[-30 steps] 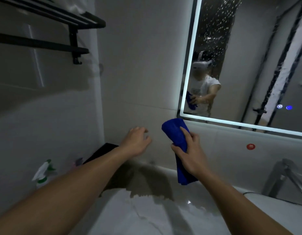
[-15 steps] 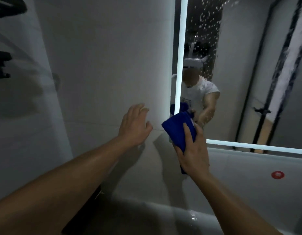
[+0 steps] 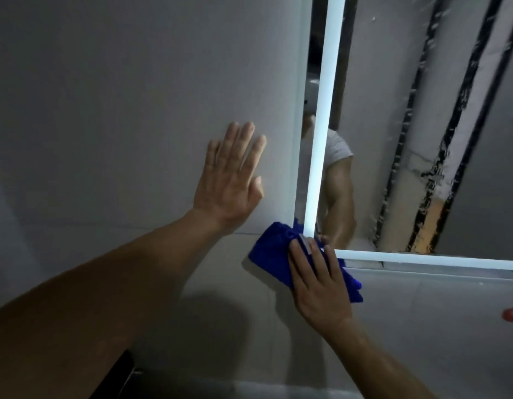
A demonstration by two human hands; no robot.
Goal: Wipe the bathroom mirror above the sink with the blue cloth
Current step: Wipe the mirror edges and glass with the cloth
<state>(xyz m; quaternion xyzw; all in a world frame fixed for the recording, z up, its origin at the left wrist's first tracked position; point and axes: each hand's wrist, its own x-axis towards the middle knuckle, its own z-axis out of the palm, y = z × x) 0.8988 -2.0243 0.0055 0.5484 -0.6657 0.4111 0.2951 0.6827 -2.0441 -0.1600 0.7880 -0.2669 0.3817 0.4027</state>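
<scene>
— Where's the blue cloth?
— At the lower left corner of the mirror, pinned flat under the right hand. The fingers lie straight on it, pressing, tips by the lit strip.
— Which way does it run?
— Slantwise. Its upper end is to the left on the wall, its lower end to the right, under the mirror's bottom edge.
— And the left hand?
— Flat on the wall just beside the mirror, fingers straight and pointing up, holding nothing.

Readable text: we find none.
Red sticker, on the wall, right: too blurred for us to read.
</scene>
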